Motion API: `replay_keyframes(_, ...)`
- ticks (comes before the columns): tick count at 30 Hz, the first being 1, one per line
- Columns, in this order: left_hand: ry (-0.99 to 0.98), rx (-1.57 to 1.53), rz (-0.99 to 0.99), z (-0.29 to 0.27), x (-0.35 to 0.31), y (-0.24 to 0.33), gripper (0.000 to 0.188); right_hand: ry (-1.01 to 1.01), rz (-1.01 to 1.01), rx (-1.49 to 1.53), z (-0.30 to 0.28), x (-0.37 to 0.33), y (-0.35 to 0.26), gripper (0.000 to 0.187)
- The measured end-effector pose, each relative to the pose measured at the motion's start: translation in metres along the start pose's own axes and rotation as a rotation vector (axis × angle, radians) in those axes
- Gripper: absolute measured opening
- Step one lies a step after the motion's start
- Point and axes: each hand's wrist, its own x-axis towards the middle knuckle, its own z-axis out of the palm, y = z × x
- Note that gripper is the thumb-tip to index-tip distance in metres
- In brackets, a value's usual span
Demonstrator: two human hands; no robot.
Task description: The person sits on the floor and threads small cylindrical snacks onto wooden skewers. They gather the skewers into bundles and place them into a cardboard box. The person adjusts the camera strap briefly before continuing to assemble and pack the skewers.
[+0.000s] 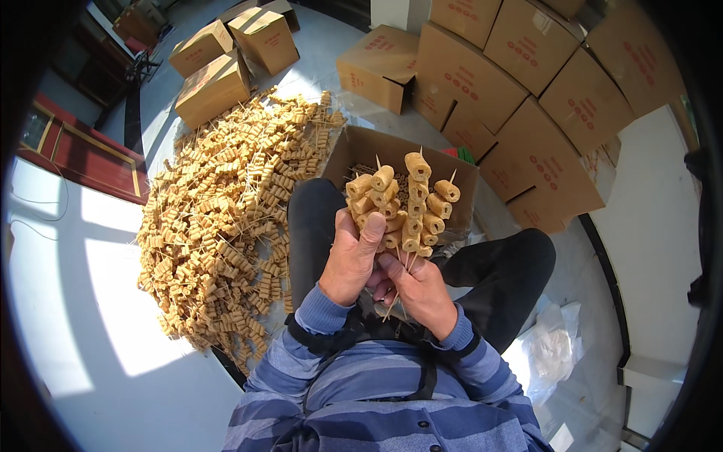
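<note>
Upright in front of me is a bunch of skewers (416, 202), each threaded with a row of tan, hollow, ring-like rolls. My left hand (349, 260) is closed round the bunch's left side, its thumb lying along the rolls. Lower down, my right hand (422, 294) grips the bare wooden sticks, whose ends poke out below the fingers. An open cardboard box (461, 181) stands just beyond the bunch, between my knees. More skewers show inside it, partly hidden by the held ones.
A large heap of similar skewers (218, 241) spreads over the floor on my left, reaching my leg. Closed cardboard boxes (467, 71) are stacked at the far right, with more boxes (215, 89) behind the heap. Clear plastic sheeting (550, 343) lies at my right.
</note>
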Motion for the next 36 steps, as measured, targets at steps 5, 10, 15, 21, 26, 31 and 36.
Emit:
replay_keyframes(5, -0.019, -0.160, 0.035, -0.009, 0.003, -0.002, 0.056, -0.014, 0.090, 0.064, -0.001, -0.001, -0.005, 0.043)
replay_keyframes(10, 0.000, -0.282, 0.095, -0.031, 0.006, 0.006, 0.041, 0.004, 0.094, -0.007, -0.017, 0.002, -0.017, 0.061)
replay_keyframes(15, -0.091, -0.485, 0.068, -0.036, 0.006, 0.002, 0.040, -0.127, 0.122, -0.006, -0.025, 0.002, -0.024, 0.061)
replay_keyframes(21, -0.026, -0.628, -0.085, -0.017, -0.001, -0.008, 0.059, -0.218, 0.233, 0.022, -0.016, 0.004, -0.016, 0.060)
replay_keyframes(26, -0.012, -0.550, -0.067, -0.012, -0.003, -0.007, 0.061, -0.233, 0.275, -0.017, -0.017, 0.005, -0.011, 0.057)
replay_keyframes(31, -0.027, -0.574, -0.091, -0.015, -0.006, -0.013, 0.070, -0.227, 0.271, -0.007, -0.017, 0.003, -0.005, 0.059)
replay_keyframes(36, -0.011, -0.508, -0.113, -0.024, -0.004, -0.020, 0.067, -0.204, 0.249, -0.053, -0.016, 0.001, -0.001, 0.054)
